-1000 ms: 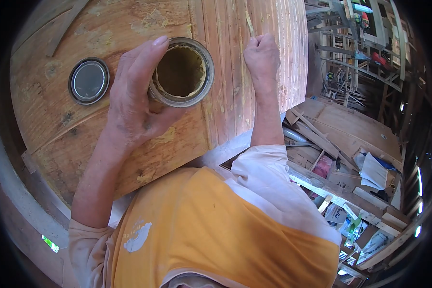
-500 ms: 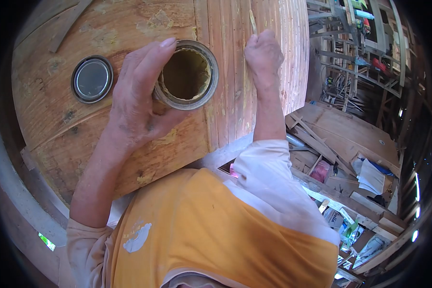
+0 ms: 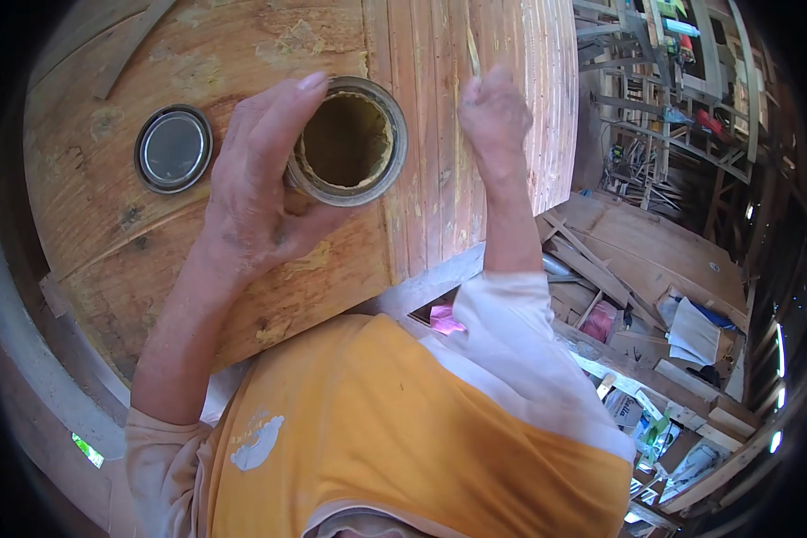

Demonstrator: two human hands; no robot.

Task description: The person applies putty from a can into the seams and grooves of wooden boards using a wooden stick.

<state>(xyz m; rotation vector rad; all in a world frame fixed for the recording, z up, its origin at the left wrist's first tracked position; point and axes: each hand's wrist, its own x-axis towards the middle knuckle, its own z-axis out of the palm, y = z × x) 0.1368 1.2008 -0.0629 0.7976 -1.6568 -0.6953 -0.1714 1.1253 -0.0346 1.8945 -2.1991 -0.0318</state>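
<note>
My left hand (image 3: 255,170) is wrapped round an opened metal can (image 3: 400,134), thumb and fingers on its sides. Yellowish-brown paste (image 3: 384,148) coats the can's inner wall. Right of it, my right hand (image 3: 496,112) is closed in a fist on a thin, light-coloured stick (image 3: 473,49) that points away from me over the grooved wood panel (image 3: 430,179). Most of the stick's lower part is hidden in the fist. The can's round metal lid (image 3: 173,149) lies on the wooden surface (image 3: 90,193) to the left of my left hand.
A narrow wood strip (image 3: 133,47) lies at the upper left of the surface. Beyond the panel's right edge are a wooden board (image 3: 655,238), loose wood offcuts (image 3: 592,269), a pink bag (image 3: 600,318) and cluttered wooden racks (image 3: 681,117).
My right hand has shifted slightly toward me and to the right with the stick. The left hand, the can and the lid have stayed practically in place.
</note>
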